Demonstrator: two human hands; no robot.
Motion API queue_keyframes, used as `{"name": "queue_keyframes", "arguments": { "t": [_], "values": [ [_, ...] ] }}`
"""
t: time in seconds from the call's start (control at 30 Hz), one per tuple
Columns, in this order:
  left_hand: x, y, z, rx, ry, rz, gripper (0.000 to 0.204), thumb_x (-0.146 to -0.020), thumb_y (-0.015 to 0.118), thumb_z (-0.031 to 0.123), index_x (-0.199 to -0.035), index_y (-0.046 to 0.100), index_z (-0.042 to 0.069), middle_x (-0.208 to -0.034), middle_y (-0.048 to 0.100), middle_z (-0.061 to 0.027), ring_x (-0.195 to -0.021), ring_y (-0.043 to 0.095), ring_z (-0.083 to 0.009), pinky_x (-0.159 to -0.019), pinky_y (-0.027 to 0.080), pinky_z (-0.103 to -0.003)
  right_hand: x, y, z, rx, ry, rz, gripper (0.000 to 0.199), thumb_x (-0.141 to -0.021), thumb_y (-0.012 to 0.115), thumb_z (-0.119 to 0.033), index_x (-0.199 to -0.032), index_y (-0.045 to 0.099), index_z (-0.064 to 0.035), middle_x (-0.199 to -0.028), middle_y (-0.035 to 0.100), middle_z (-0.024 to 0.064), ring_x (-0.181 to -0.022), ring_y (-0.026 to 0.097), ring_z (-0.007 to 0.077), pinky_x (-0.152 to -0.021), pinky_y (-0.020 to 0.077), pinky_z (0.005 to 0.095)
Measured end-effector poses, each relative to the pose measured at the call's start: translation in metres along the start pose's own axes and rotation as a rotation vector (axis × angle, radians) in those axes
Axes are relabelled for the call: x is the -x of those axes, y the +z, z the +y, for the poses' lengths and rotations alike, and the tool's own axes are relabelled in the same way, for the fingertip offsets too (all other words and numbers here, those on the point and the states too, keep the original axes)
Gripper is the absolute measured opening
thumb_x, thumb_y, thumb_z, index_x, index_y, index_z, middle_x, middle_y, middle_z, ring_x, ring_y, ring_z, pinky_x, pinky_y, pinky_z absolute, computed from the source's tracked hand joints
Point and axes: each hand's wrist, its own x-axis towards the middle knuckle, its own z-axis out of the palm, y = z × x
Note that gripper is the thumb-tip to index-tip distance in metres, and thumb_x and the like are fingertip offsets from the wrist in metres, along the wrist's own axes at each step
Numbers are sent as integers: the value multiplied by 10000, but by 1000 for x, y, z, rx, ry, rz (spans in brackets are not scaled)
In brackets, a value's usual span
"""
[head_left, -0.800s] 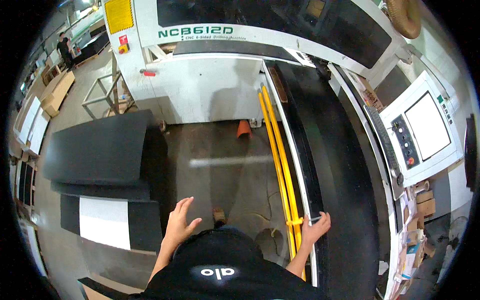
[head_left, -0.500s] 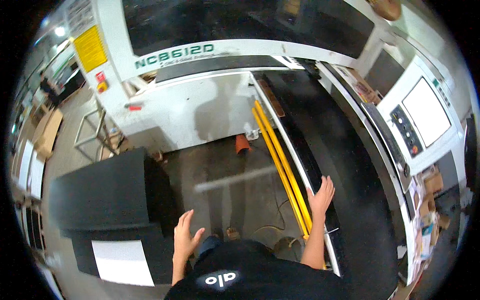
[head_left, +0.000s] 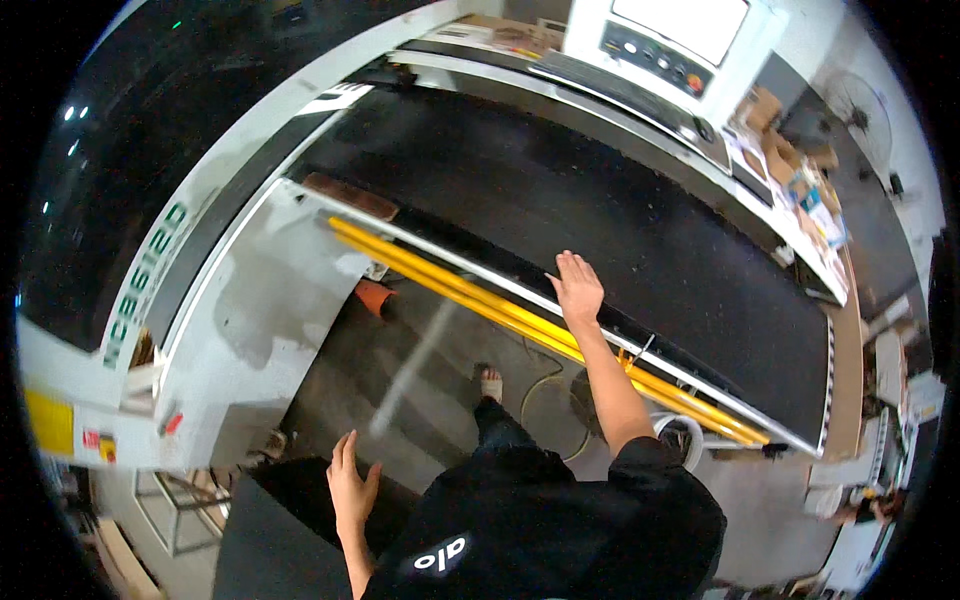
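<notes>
My right hand (head_left: 578, 287) reaches over the near edge of a long black conveyor table (head_left: 520, 170), fingers stretched and nothing held. It lies on or just above the dark strip by the edge; contact is hard to tell. Two yellow bars (head_left: 480, 300) run along that edge beneath my right forearm. My left hand (head_left: 351, 485) hangs in the air with fingers apart and nothing in it. Below it stands a dark block-like stack (head_left: 290, 530).
A white machine (head_left: 240, 310) with a dark window stands at the left. Beyond the table are a control panel (head_left: 655, 60), a keyboard (head_left: 620, 100) and cluttered boxes (head_left: 780, 155). An orange cone-like piece (head_left: 375, 297) and a white bucket (head_left: 682, 440) sit below the bars.
My view and body have turned right toward the black table. The right hand stays over its edge, while the dark stack has slid toward the lower left of the view.
</notes>
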Motion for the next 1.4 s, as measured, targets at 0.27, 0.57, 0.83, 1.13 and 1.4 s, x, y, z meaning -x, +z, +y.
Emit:
{"name": "queue_keyframes", "arguments": {
  "t": [0.27, 0.57, 0.83, 1.13, 1.4],
  "values": [
    [-220, 35, 98, 22, 396, -74, 826, -813, 872, 145, -1549, 500, 101, -1530, 542, -185, -1363, 553, -409, -1104, 452, -506, -105, -74, 29, -189, -22, -234, 351, -905, 752, -439, -1003, 776, -102, -870, 739, 90, -825, 740, 257, -690, 575, 414],
    [-401, 72, 232, -192, 769, -337, 1019, -764, 925, 338, -1623, 410, 155, -1677, 373, -142, -1541, 360, -385, -1270, 265, -604, -98, -20, 49, -286, 104, -467, 681, -911, 748, -530, -1418, 640, -87, -1465, 594, 152, -1350, 546, 372, -1135, 420, 511],
    [-605, 98, 272, -30, 1018, -420, 912, -846, 840, 504, -1572, 488, 80, -1640, 428, -211, -1511, 416, -394, -1235, 315, -576, -114, -9, -33, -167, 251, -516, 945, -786, 779, -696, -1518, 565, -139, -1536, 498, 238, -1442, 431, 470, -1222, 235, 704],
    [-866, 288, 430, -281, 1161, -490, 1203, -838, 668, 810, -1684, 249, 64, -1752, 200, -222, -1601, 242, -415, -1272, 242, -601, -137, 0, -53, -105, 385, -654, 946, -741, 864, -657, -1544, 544, -273, -1618, 454, 150, -1545, 369, 383, -1294, 176, 629],
    [-870, 368, 524, -211, 1085, -466, 1303, -787, 673, 849, -1712, 153, 93, -1778, 155, -160, -1640, 137, -355, -1322, 65, -583, -139, 10, -61, -37, 416, -642, 953, -701, 878, -626, -1532, 557, -284, -1595, 503, 110, -1515, 423, 361, -1280, 234, 618]
  ]
}}
